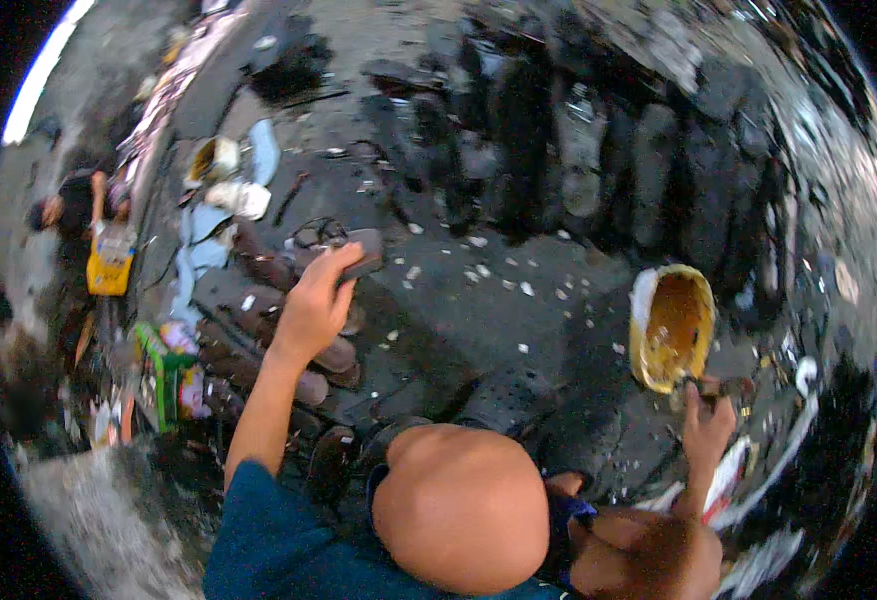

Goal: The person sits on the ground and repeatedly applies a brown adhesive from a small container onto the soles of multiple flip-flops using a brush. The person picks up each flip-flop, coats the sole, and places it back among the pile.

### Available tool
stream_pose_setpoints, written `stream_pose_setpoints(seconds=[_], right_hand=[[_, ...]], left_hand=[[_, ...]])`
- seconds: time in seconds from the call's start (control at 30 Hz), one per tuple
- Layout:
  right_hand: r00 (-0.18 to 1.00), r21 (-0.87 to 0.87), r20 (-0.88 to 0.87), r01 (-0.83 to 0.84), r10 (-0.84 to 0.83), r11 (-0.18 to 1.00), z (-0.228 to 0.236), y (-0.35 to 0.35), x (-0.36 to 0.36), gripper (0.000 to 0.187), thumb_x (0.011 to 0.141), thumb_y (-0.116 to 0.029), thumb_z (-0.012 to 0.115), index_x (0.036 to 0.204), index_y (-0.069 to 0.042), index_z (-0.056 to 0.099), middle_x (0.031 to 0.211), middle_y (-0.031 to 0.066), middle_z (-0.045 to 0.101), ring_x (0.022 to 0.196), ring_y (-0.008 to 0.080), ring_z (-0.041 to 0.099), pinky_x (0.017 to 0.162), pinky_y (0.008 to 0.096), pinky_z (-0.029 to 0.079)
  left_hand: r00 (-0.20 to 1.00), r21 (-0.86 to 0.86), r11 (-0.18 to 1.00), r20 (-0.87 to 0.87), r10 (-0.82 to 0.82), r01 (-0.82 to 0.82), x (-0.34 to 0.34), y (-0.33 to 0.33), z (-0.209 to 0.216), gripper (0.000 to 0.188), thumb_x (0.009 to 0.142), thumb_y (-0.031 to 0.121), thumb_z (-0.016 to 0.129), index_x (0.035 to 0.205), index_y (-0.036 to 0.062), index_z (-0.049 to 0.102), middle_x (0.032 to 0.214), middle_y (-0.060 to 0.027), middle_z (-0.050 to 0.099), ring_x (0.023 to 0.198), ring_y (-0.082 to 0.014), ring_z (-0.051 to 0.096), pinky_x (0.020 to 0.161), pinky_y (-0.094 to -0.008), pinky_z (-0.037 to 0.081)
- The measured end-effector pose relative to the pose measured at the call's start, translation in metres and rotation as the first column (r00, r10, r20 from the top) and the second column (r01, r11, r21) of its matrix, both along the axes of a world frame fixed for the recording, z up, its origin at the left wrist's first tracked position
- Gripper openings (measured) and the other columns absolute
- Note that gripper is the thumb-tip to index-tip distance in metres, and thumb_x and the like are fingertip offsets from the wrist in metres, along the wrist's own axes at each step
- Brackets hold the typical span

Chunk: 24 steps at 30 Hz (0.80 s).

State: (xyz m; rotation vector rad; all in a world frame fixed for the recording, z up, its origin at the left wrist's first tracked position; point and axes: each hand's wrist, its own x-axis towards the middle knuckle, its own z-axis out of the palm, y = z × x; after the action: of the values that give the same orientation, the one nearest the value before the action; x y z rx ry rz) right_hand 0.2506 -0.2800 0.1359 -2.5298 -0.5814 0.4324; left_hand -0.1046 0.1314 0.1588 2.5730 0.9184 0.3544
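Observation:
My left hand (pixel 319 300) is closed on a small dark brown slab (pixel 364 256), gripped between thumb and fingers at the left of the work area. Just below it lie several brown shoe-like pieces (pixel 334 355), partly covered by my forearm. On the right, my right hand (pixel 709 425) pinches the dark handle of a brush (pixel 727 386) at the near rim of a yellow tub (pixel 707 300). The tub holds an amber, glue-like substance. The brush's working end is blurred and hard to make out.
Several dark shoe soles (pixel 581 150) lie side by side at the far right. Pale scraps (pixel 474 272) litter the dark ground. A white container (pixel 239 200) and a green-edged packet (pixel 167 375) sit left. Further left are another person (pixel 77 205) and a yellow container (pixel 109 262).

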Motion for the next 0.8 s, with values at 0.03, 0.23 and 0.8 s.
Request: stream_pose_setpoints(seconds=[0.03, 0.23, 0.8], right_hand=[[0.992, -0.017, 0.118, -0.033, 0.035, 0.999, -0.017, -0.018, 0.003, 0.027, 0.094, -0.024, 0.070, 0.107, 0.000, 0.070, 0.095, 0.0185, 0.072, 0.086, 0.0325, 0.069, 0.078, 0.0424, 0.053], [0.997, 0.053, 0.034, -0.066, 0.065, 0.996, -0.016, 0.010, -0.009, 0.024, 0.090, -0.021, 0.074, 0.099, 0.000, 0.069, 0.085, 0.0172, 0.071, 0.071, 0.0291, 0.068, 0.067, 0.0394, 0.052], [0.851, 0.693, -0.453, 0.150, 0.265, 0.705, 0.018, 0.130, -0.048, 0.029, 0.088, -0.018, 0.080, 0.110, -0.001, 0.070, 0.099, 0.0097, 0.075, 0.094, 0.0190, 0.070, 0.085, 0.0316, 0.054]], left_hand=[[0.987, -0.109, 0.994, 0.159, -0.012, 0.030, 0.019, -0.026, 0.023, 0.042, 0.087, -0.002, 0.066, 0.129, 0.0015, 0.058, 0.132, -0.0173, 0.065, 0.124, -0.0343, 0.061, 0.108, -0.0486, 0.047], [0.780, -0.279, 0.740, 0.060, -0.623, 0.612, 0.023, -0.130, -0.052, 0.077, 0.077, -0.007, 0.065, 0.150, 0.0008, 0.042, 0.154, -0.0164, 0.045, 0.137, -0.0346, 0.047, 0.116, -0.0433, 0.036], [0.863, -0.887, 0.460, 0.265, 0.431, 0.043, 0.137, -0.090, -0.139, 0.055, 0.105, 0.038, 0.049, 0.148, 0.0049, 0.048, 0.150, -0.0150, 0.049, 0.137, -0.0298, 0.048, 0.113, -0.0435, 0.037]])
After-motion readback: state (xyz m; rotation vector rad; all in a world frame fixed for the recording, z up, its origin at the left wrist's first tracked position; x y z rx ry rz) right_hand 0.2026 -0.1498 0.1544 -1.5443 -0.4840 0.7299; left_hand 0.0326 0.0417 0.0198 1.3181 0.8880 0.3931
